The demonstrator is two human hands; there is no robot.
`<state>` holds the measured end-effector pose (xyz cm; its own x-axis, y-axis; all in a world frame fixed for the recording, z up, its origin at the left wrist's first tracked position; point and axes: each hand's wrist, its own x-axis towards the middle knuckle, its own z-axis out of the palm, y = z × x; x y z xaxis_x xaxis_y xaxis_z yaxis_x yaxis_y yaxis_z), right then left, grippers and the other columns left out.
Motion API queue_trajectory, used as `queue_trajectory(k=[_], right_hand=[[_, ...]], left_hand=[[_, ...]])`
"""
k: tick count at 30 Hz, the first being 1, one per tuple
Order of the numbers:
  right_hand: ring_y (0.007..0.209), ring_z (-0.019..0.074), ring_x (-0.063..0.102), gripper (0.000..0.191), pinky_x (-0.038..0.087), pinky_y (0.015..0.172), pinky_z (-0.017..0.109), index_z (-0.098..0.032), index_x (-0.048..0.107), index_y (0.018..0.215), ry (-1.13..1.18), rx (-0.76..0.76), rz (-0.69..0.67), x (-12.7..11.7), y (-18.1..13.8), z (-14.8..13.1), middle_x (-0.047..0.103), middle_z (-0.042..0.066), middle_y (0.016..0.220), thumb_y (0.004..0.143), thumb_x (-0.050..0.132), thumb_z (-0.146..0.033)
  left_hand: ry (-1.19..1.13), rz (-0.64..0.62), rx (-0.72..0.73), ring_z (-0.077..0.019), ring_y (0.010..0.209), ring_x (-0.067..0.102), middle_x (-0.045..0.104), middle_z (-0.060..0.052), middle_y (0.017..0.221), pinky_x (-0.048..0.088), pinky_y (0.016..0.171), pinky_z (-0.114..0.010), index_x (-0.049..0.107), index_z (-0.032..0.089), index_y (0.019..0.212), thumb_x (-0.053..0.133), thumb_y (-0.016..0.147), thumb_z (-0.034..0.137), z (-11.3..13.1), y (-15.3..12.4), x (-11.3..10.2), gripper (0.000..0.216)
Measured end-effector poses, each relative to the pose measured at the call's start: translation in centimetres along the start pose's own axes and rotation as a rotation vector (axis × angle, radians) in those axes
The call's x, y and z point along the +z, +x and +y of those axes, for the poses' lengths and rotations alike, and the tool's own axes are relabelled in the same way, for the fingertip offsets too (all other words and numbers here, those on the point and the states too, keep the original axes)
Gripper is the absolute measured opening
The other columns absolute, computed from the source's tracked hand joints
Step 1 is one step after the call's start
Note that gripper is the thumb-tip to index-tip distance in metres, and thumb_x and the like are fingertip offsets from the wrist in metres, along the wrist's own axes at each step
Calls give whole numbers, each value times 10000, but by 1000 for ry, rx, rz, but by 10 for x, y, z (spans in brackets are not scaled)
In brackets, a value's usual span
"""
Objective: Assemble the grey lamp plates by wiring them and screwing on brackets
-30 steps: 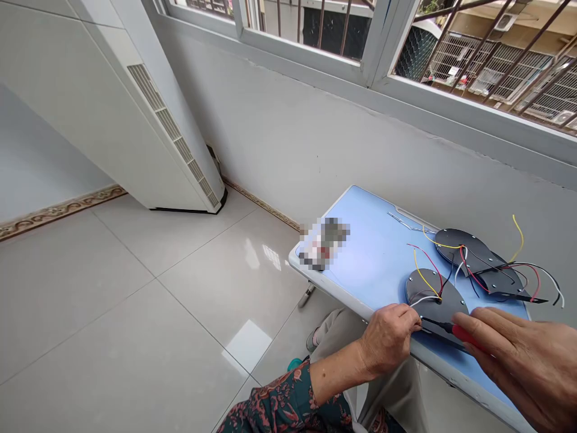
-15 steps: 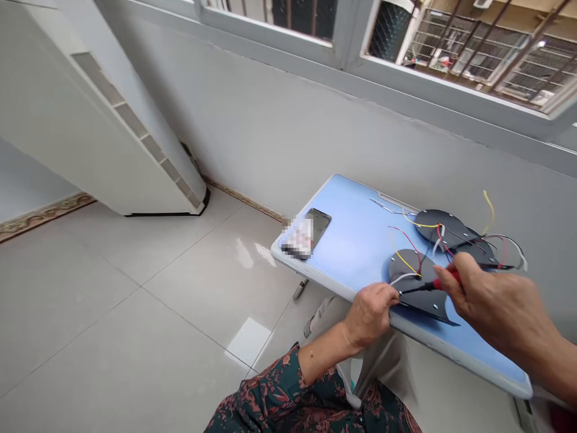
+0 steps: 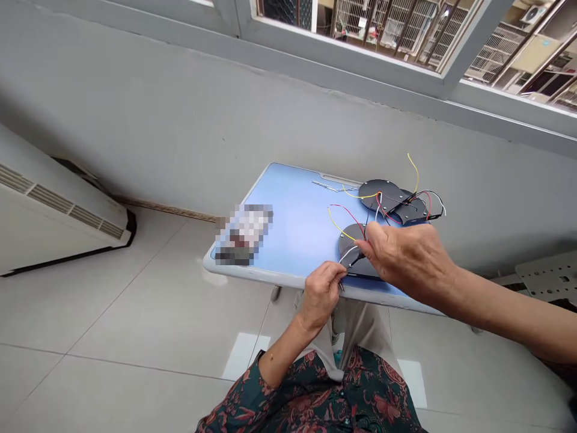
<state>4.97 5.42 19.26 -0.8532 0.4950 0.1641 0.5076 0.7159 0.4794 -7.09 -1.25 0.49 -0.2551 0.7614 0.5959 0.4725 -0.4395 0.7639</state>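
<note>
A black plate (image 3: 349,240) with screws and yellow, red and white wires lies near the front edge of the blue-topped table. My left hand (image 3: 322,288) is closed at the plate's front-left edge, fingertips pinching there; a small thin metal piece juts out beneath them, too small to name. My right hand (image 3: 401,252) is wrapped round a screwdriver (image 3: 357,260). The screwdriver's dark shaft slants down to the plate beside my left fingertips, while its handle is mostly hidden in my fist. Part of this plate is covered by my right hand.
Two more black plates with wires (image 3: 381,191) overlap at the table's back. Thin metal pieces (image 3: 331,187) lie left of them. A blurred-out object (image 3: 246,234) rests on the left of the table (image 3: 293,222). A wall and barred window stand behind.
My view has swung to the right, so the table appears further left. The screwdriver now stands steeper against the plate, and my right hand covers more of it. My left hand keeps its pinch.
</note>
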Motion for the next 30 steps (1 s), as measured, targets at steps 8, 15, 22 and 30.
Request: queue_trajectory(k=[8,15,22,30], right_hand=[[452,121,306,404,128,505,291,-168,594,851,123,56,-173,-9,-7,10,524,8,579,1054,327,-394],[556,119,437,137,207,515,270,-180,603,961,357,-126,-322,-12,-1,36,669,20,768,974,467,-198],[477,144,401,298,158,494,294,-131,662,894,133,67,-288,-11,1,9,601,45,558,966,520,-382],[571,195,550,497,165,528,298,-132,676,861,90,319,-278,-7,0,-6,628,101,602,1020,381,-499]], left_hand=[[10,18,9,-130,756,631,666,-12,808,504,714,-229,623,198,871,539,984,109,0,1,1,167],[22,9,-9,-126,745,626,663,-10,793,489,699,-220,625,188,851,549,970,89,-1,1,0,173],[40,1,-20,-124,727,624,656,-4,771,482,680,-219,623,188,826,533,964,79,-3,1,0,198],[34,8,-23,-128,702,613,649,4,751,476,662,-231,618,201,831,520,964,101,-2,1,2,193]])
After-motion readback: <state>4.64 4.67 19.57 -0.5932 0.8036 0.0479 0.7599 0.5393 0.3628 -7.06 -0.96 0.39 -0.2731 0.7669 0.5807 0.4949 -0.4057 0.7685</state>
